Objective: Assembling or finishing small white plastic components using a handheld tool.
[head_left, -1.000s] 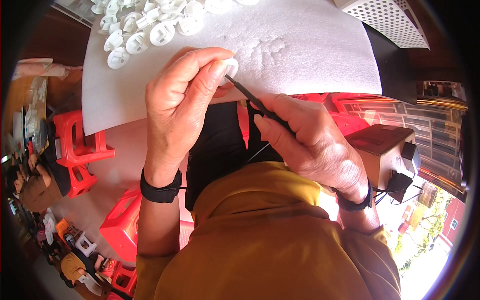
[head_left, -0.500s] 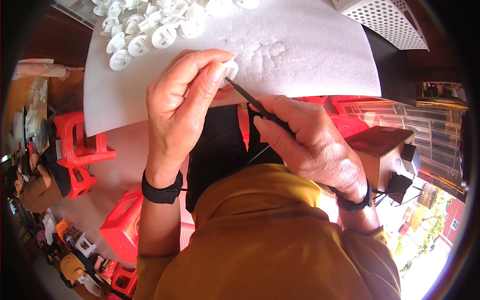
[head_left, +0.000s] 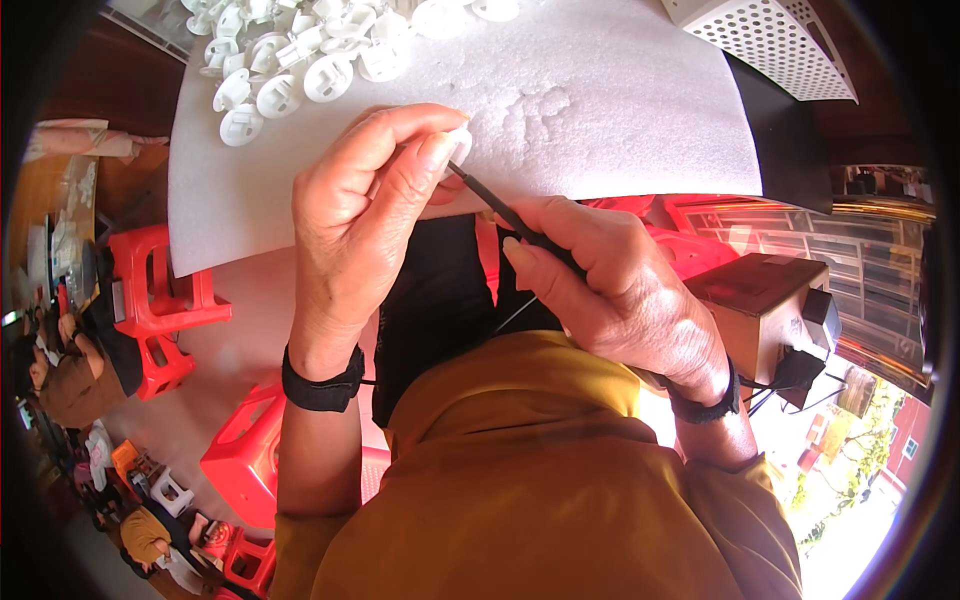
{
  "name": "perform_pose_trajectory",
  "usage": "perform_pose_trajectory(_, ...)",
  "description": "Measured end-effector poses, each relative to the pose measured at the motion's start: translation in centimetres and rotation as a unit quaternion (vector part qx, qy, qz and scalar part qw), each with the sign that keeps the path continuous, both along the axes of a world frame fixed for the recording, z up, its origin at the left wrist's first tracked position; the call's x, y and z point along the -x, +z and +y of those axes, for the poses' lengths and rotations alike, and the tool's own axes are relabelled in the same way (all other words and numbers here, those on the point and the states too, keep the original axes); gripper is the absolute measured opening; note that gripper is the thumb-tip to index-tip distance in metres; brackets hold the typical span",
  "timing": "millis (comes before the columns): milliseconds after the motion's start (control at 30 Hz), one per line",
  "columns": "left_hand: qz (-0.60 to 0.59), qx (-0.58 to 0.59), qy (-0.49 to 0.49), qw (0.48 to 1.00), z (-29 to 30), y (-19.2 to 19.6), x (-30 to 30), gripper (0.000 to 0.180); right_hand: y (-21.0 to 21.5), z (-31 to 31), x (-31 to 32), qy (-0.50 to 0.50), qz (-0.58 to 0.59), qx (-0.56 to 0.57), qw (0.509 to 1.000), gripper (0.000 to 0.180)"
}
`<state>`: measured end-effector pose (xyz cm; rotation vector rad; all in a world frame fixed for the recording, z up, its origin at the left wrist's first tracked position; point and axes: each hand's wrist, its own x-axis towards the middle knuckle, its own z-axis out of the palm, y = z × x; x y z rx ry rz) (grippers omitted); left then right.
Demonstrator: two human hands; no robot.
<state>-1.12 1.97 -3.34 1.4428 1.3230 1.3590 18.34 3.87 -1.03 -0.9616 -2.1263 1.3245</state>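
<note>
My left hand (head_left: pixel 365 205) pinches a small white plastic piece (head_left: pixel 462 146) between thumb and fingertips, above the near edge of the padded table. Much of the piece is hidden by those fingers. Closed around a slim dark pen-shaped tool (head_left: pixel 495 205), my right hand (head_left: pixel 625 280) points its narrow tip at the piece. The tip meets or nearly meets the piece's near side; I cannot make out whether it is a blade. Beyond my left hand lies a heap of white round plastic parts (head_left: pixel 328 78) with raised clips and slots.
White foam sheeting (head_left: pixel 640 110) covers the table. A white perforated metal box (head_left: pixel 765 40) stands at the far right. Red plastic stools (head_left: pixel 245 455) are at my left, and a brown box (head_left: pixel 760 285) with black cables is at my right. Other people sit at far left.
Both hands have shifted very slightly toward me, and the white piece has turned a little in my left fingers. The tool's tip stays at the piece.
</note>
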Motion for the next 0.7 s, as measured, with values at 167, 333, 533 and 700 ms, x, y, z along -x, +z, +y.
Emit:
perform_pose_trajectory(167, 0.004, -0.01, 0.005, 1.0, 0.0, -0.27, 0.08, 0.022, 0.04, -0.11, 0.07, -0.004, -0.01, 0.004, 1.0, 0.014)
perform_pose_trajectory(333, 0.011, -0.019, 0.002, 1.0, -0.01, -0.26, 0.05, 0.021, -0.14, -0.15, 0.04, 0.0, -0.005, -0.002, 1.0, 0.013)
perform_pose_trajectory(533, 0.017, -0.02, 0.001, 1.0, -0.04, -0.32, -0.01, 0.021, -0.53, -0.28, -0.03, -0.002, 0.008, -0.007, 1.0, 0.013)
perform_pose_trajectory(700, 0.027, -0.024, 0.003, 0.999, 0.01, -0.36, 0.1, 0.022, -0.61, -0.34, 0.04, -0.002, 0.007, -0.001, 1.0, 0.014)
